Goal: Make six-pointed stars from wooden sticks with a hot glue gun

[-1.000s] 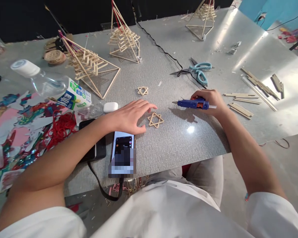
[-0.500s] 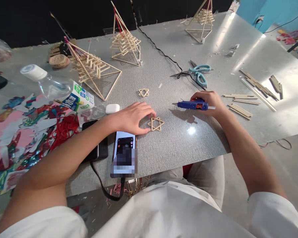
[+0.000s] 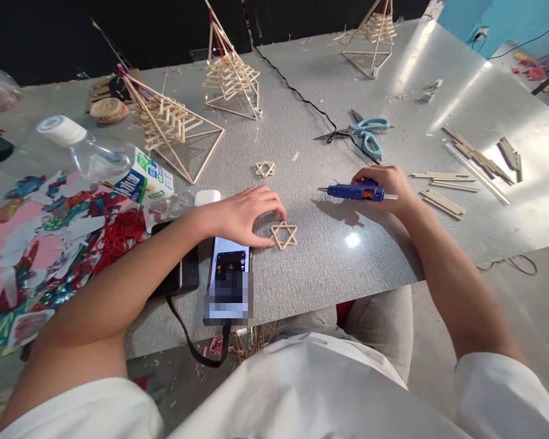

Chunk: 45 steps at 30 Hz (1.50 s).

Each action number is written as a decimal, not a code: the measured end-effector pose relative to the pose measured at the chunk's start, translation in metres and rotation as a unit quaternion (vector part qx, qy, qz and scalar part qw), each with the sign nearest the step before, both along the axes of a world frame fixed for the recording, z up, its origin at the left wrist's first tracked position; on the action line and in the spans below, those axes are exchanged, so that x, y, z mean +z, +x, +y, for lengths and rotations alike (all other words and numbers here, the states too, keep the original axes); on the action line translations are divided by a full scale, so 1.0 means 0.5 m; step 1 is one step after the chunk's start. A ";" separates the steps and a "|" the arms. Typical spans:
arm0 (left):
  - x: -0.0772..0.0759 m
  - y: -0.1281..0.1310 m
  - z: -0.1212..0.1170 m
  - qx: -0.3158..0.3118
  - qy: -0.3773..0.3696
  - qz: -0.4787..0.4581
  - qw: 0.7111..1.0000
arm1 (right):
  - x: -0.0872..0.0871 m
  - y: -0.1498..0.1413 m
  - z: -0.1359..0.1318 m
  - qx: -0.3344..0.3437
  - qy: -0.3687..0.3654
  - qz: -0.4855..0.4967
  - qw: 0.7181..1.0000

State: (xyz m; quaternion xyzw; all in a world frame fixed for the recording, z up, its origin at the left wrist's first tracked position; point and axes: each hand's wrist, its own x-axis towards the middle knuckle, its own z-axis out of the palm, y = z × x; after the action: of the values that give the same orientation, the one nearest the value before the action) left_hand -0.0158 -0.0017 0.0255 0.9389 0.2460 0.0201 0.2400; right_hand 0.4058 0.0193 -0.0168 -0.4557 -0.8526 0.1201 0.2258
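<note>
The larger hexagram [image 3: 287,226] lies flat on the bench [image 3: 311,268], just beside the phone [image 3: 229,280], which sits at its 8 o'clock. The left grip [image 3: 249,218] lightly holds its edge between thumb and index fingertip; how firmly cannot be told. The right grip [image 3: 388,183] is wrapped around the handle of a blue hot-glue gun [image 3: 357,192] at 2 o'clock, nozzle directed to 9 o'clock and apart from the hexagram.

Progress, judged from the layout: 2 hexagrams appear fully formed, the larger and a smaller hexagram [image 3: 265,165] at its 11 o'clock. The left pyramid [image 3: 171,116] at 10 o'clock, middle pyramid [image 3: 231,78] at 11 and far pyramid [image 3: 376,30] at 1 also seem built. Loose pale sticks [image 3: 443,203] and darker strips [image 3: 480,155], both toward the gun's 3 o'clock, lie unjoined. The hexagram's joints are too small to show whether gluing is complete.

Materials: slim, straight wooden sticks form 2 crossed triangles per hexagram; the pyramids combine open triangular bases with stacked, ladder-like tiers. The gun is smooth plastic, a whitish glue stick [image 3: 390,197] protruding at its rear. The bench is grey, finely textured and glossy. Scissors [image 3: 357,129] with pale-blue looped handles lie at the gun's 12 o'clock; tangled red cord [image 3: 123,227] lies at the hexagram's 9 o'clock.
</note>
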 end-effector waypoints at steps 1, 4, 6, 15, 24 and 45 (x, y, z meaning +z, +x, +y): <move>0.001 -0.001 -0.001 0.002 -0.003 0.001 1.000 | 0.001 0.000 0.000 0.003 -0.002 0.000 1.000; 0.003 -0.004 0.000 -0.002 -0.026 0.004 1.000 | 0.003 0.000 0.001 0.005 -0.006 -0.001 1.000; 0.004 -0.006 0.002 -0.006 -0.048 0.007 0.999 | 0.004 0.000 0.001 0.002 -0.008 -0.003 1.000; -0.001 -0.009 0.012 -0.009 -0.100 -0.020 0.995 | 0.007 0.000 0.000 0.004 -0.012 -0.014 1.000; -0.002 -0.006 0.015 -0.004 -0.068 -0.025 0.997 | 0.006 0.001 0.001 0.007 -0.018 -0.012 1.000; 0.018 0.005 0.002 0.011 -0.070 -0.188 0.980 | 0.030 -0.077 -0.067 0.054 -0.069 0.191 0.978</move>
State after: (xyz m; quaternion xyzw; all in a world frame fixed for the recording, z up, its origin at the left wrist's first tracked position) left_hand -0.0131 -0.0008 0.0346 0.8965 0.2077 0.1818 0.3466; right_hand 0.3671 -0.0143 -0.0017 -0.3923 -0.8065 0.2759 0.3457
